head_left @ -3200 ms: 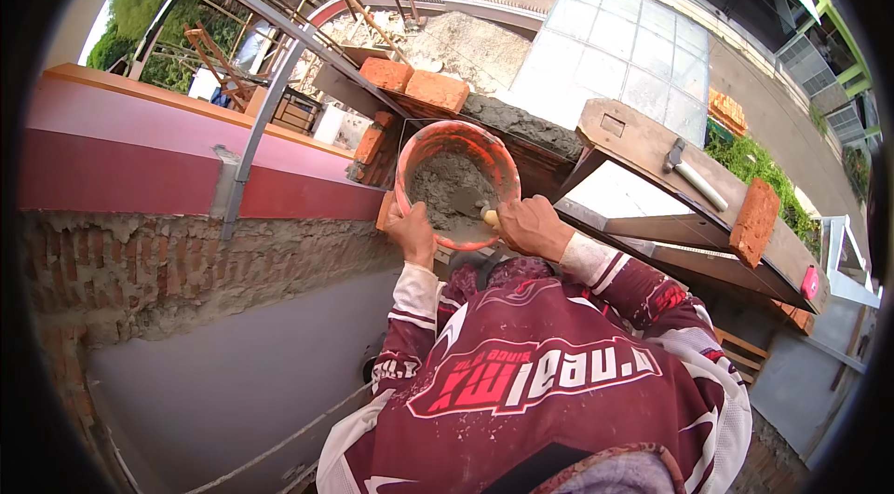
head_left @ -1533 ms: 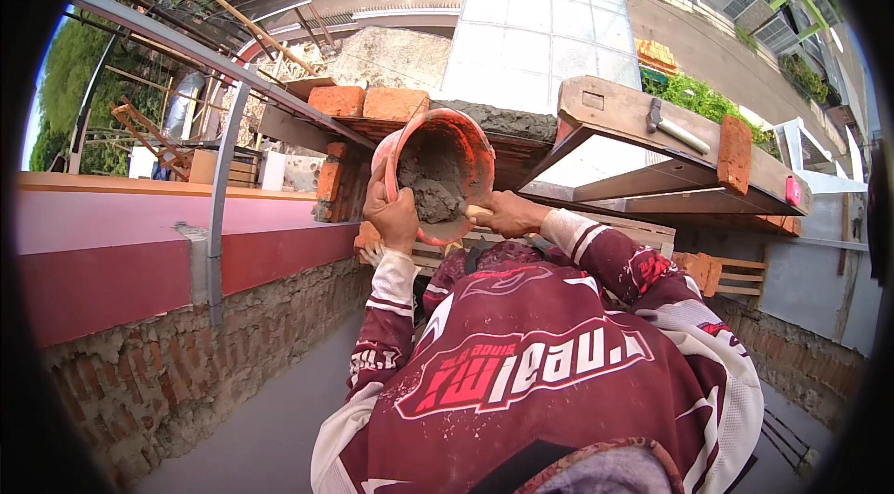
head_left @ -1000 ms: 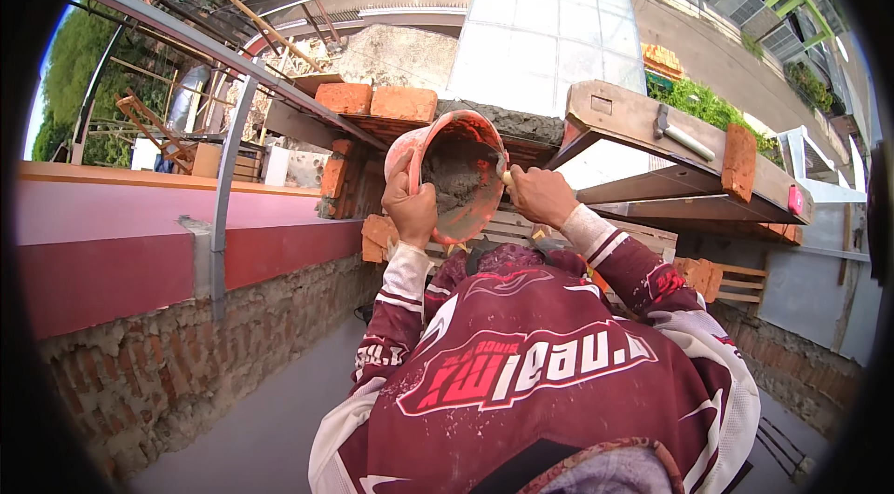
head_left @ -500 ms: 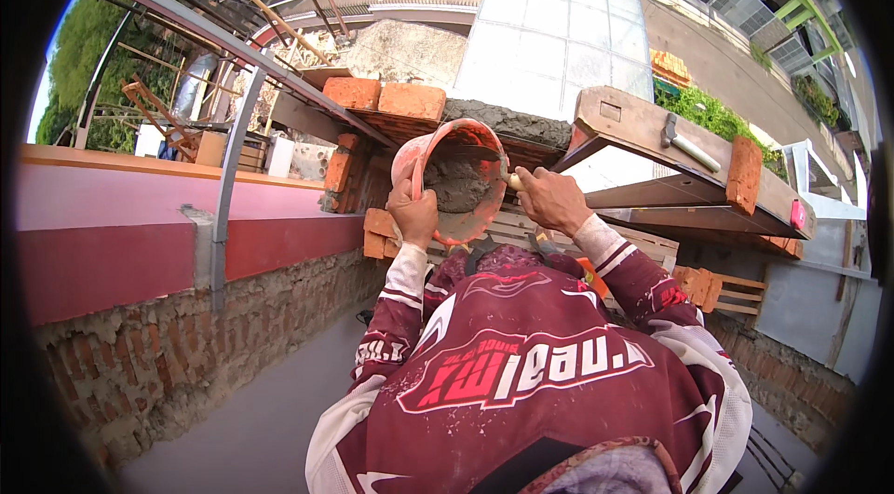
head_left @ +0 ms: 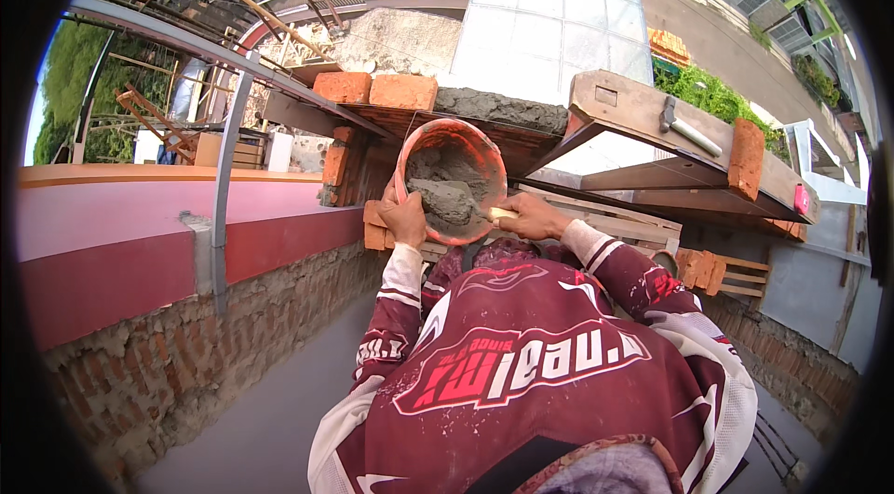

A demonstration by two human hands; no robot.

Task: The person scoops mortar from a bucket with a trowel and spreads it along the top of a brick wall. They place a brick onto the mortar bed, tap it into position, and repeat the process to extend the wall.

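we work grey mortar (head_left: 445, 203) in an orange bucket (head_left: 483, 157) with a trowel (head_left: 503, 213).
our left hand (head_left: 404, 217) is clamped over the bucket's near left rim, pinching its edge, while our right hand (head_left: 533, 216) is closed round the trowel's pale handle at the near right rim; the blade lies inside the bucket, next to a heaped lump of the mortar. the bucket is in front of us, its mouth facing up toward us, just on our side of a brick wall, where we see two orange bricks (head_left: 403, 91) beside a rough grey strip (head_left: 501, 109). to the right, a hammer (head_left: 690, 129) and a single brick (head_left: 746, 159) rest on a wooden plank (head_left: 638, 99).
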